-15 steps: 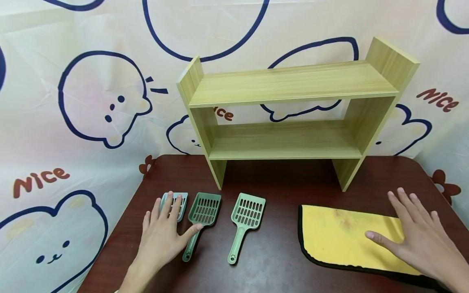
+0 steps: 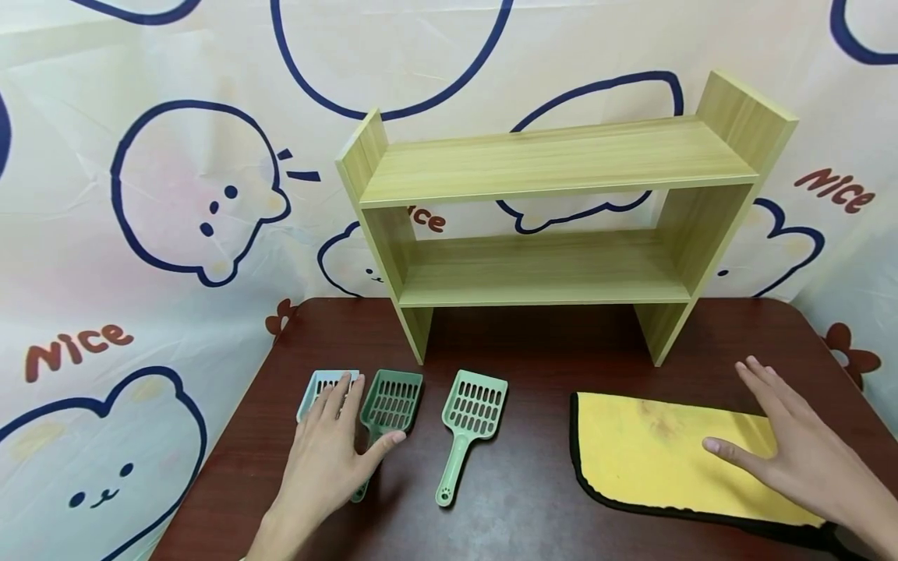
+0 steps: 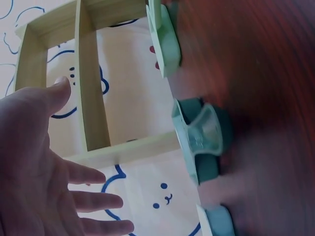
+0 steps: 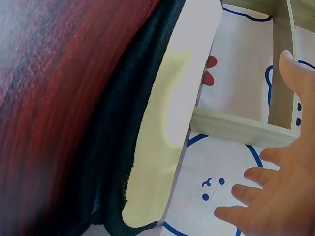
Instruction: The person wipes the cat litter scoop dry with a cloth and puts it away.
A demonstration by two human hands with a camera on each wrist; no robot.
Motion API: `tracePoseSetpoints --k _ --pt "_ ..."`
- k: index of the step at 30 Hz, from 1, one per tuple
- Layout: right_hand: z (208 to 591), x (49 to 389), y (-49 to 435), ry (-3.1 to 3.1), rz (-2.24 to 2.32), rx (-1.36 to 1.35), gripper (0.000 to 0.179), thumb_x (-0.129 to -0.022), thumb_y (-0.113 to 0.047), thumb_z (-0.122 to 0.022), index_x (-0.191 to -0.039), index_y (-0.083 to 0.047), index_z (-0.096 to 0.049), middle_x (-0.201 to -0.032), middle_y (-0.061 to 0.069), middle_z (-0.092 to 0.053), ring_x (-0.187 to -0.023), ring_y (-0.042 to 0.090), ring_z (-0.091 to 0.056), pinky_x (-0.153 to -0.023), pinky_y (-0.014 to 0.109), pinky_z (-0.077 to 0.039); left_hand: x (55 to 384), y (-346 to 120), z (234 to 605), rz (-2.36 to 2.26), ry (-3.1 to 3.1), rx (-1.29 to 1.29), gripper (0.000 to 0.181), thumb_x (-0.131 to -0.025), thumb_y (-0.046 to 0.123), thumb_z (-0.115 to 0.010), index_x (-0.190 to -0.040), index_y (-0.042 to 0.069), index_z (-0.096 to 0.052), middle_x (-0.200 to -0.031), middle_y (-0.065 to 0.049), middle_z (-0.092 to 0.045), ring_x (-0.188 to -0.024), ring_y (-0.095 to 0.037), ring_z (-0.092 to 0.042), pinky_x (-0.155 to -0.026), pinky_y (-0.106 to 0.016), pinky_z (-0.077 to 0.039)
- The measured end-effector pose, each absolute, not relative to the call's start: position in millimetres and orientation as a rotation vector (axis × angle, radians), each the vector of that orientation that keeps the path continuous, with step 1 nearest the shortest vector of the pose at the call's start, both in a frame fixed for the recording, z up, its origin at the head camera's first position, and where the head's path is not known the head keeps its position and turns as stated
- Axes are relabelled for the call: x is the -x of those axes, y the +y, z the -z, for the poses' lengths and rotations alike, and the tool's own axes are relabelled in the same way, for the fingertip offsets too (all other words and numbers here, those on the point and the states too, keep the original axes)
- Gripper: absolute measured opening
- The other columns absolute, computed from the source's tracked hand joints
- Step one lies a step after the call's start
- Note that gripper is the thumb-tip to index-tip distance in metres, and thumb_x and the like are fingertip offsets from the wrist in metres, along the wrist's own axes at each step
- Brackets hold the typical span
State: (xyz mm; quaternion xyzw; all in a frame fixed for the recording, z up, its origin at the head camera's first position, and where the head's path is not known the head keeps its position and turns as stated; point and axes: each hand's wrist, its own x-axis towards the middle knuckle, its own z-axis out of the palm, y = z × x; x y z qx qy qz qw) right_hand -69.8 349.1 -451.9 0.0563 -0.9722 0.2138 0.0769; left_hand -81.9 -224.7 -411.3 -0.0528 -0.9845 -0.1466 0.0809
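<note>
Three slotted litter scoops lie in a row on the table's left half: a light blue scoop (image 2: 306,397), a dark green scoop (image 2: 393,399) and a pale green scoop (image 2: 475,405). Above the blue and dark green scoops hovers my left hand (image 2: 326,460), fingers spread and holding nothing; it hides most of the blue one and part of the dark green handle. My right hand (image 2: 807,460), also empty with fingers straight, hangs over the right end of a folded yellow cloth (image 2: 652,452) with black edging. In the left wrist view the left hand (image 3: 44,172) is raised clear of the scoops.
A two-tier wooden shelf (image 2: 547,269) stands at the back of the dark red-brown table (image 2: 533,499), nothing on its boards. Behind it hangs a white printed curtain (image 2: 56,257) with cartoon bears, which also covers the sides.
My left hand has shifted right, from over the blue scoop toward the dark green one. The right hand has turned slightly, its fingers drawing closer together. Scoops and cloth stay put.
</note>
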Motion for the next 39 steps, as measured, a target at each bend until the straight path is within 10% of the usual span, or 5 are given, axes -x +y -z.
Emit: tracePoseSetpoints --k 21,25,28,32,39 --pt "450.5 89.1 362.3 -2.908 -0.642 -0.286 0.109 -0.077 -0.046 -0.097 -0.162 -0.005 -0.043 -0.151 0.034 -0.054 -0.119 0.062 -0.061 -0.085 0.075 -0.05 75.1 -181.5 420.3 0.769 -2.847 0.259 0.073 -0.095 0.042 -0.082 -0.152 0.004 -0.057 -0.147 -0.02 -0.061 -0.132 -0.04 -0.065 -0.103 -0.059 -0.055" --pt "450.8 94.0 366.1 -2.873 -0.693 -0.316 0.101 -0.076 -0.042 -0.098 -0.157 -0.005 -0.051 -0.145 0.031 -0.061 -0.115 0.058 -0.065 -0.086 0.033 -0.059 75.6 -175.7 424.6 0.86 -2.864 0.264 0.069 -0.097 0.04 -0.081 -0.151 0.006 -0.057 -0.142 -0.017 -0.064 -0.127 -0.038 -0.068 -0.1 -0.057 -0.057" --pt "452.6 97.7 368.6 -2.858 -0.738 -0.327 0.096 -0.076 -0.039 -0.099 -0.153 -0.003 -0.055 -0.143 0.03 -0.064 -0.113 0.052 -0.067 -0.077 0.002 -0.043 76.0 -171.8 429.0 0.922 -2.866 0.278 0.066 -0.096 0.039 -0.082 -0.15 0.007 -0.059 -0.138 -0.016 -0.066 -0.115 -0.033 -0.071 -0.093 -0.051 -0.059" --pt "455.2 101.2 371.1 -2.852 -0.798 -0.335 0.091 -0.076 -0.037 -0.099 -0.15 -0.003 -0.058 -0.143 0.029 -0.064 -0.11 -0.007 -0.068 -0.08 -0.004 -0.04 76.4 -167.4 434.7 0.988 -2.873 0.29 0.063 -0.096 0.038 -0.082 -0.147 0.007 -0.061 -0.135 -0.016 -0.067 -0.097 -0.024 -0.069 -0.081 -0.038 -0.058" --pt "454.1 105.1 373.2 -2.858 -0.819 -0.345 0.081 -0.077 -0.035 -0.098 -0.144 -0.005 -0.064 -0.136 0.026 -0.07 -0.105 -0.013 -0.065 -0.077 0.001 -0.045 73.9 -160.5 441.7 1.098 -2.891 0.304 0.062 -0.096 0.037 -0.083 -0.143 0.003 -0.063 -0.123 -0.014 -0.069 -0.096 -0.022 -0.07 -0.077 -0.029 -0.058"
